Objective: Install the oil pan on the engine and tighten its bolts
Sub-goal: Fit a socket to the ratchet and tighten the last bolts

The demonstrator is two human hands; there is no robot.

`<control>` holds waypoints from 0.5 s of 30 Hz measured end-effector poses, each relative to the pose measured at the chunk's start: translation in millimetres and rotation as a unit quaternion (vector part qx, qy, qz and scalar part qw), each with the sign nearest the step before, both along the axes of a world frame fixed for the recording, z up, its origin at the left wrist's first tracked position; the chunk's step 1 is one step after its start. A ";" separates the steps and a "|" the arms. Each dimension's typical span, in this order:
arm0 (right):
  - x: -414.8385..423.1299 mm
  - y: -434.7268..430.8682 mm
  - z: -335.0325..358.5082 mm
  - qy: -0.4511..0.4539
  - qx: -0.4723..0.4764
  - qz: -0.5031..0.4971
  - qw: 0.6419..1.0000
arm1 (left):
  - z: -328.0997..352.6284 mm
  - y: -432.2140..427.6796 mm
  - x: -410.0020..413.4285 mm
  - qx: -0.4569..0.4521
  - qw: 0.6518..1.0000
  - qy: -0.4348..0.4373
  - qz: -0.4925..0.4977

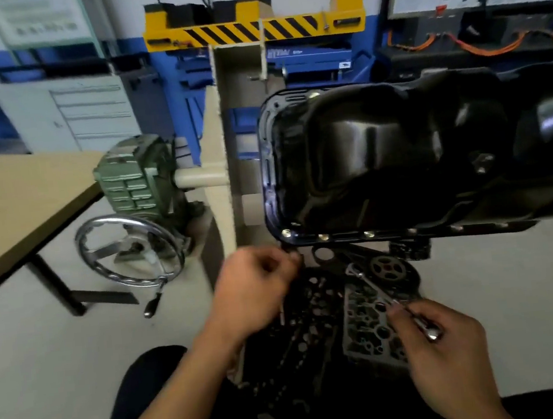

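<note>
**Pan on, bolts in, ratchet ready**

Right hand (442, 338) is wrapped round the handle end of a slim ratchet (370, 284), fingers and thumb curled on it. The tool's head points up-left toward the pan's near flange. It is held low and ready, likely so it can go onto a bolt once one is finger-started. The wrist enters from lower right, back of the hand up.

Left hand (253, 290) sits just below the pan's near-left corner, with the fingers bunched toward the thumb at the flange edge. It reads as a pinch on a small fastener, but blur hides it (cannot tell if anything is in there). The forearm reaches in from bottom centre, knuckles up.

Oil pan (399, 155), glossy black, lies sump-up on the engine (366, 333), which is carried by a cream engine stand (219, 167). Mounting it upside down probably keeps the flange reachable from above.

Bolts (322, 237) show as bright heads along the near flange. My read is that the pan is placed and tightening is the step in hand.

Handwheel (129, 252) and green gearbox (135, 176) sit left of the stand, with a tan worktop (11, 203) further left.
</note>
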State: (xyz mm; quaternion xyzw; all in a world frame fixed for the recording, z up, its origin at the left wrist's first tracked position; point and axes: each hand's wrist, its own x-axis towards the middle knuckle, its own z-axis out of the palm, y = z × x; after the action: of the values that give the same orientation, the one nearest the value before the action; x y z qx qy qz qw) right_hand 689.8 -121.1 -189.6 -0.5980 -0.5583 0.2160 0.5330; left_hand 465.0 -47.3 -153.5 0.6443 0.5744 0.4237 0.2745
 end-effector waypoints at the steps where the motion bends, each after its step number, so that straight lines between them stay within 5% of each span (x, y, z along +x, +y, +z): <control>1: -1.7 1.2 -0.4 0.004 -0.008 -0.002 1.000 | 4.4 11.5 -41.6 0.026 0.990 0.065 0.121; 4: -12.2 7.8 0.1 0.016 -0.030 0.002 0.999 | 0.5 34.8 -161.6 -0.134 0.893 0.264 0.340; 6: -22.1 12.3 2.0 0.016 -0.042 0.013 0.999 | -22.1 43.5 -200.8 -0.277 0.844 0.367 0.277; 8: -31.0 15.7 2.2 0.014 -0.059 0.021 0.998 | -47.0 54.2 -198.6 -0.346 0.868 0.313 0.169; 11: -37.1 18.8 -0.7 0.034 -0.071 0.030 0.996 | -66.6 70.3 -172.8 -0.384 0.897 0.121 0.183; 15: -34.3 25.4 -5.5 0.068 -0.088 -0.009 0.994 | -72.9 63.1 -174.6 -0.333 0.905 0.175 0.200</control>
State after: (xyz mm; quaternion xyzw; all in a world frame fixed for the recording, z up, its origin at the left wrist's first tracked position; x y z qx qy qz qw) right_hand 655.5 -95.7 -195.1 -0.6316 -0.4939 0.2997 0.5170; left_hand 290.4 15.9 -226.5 0.4508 0.8376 0.1337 0.2780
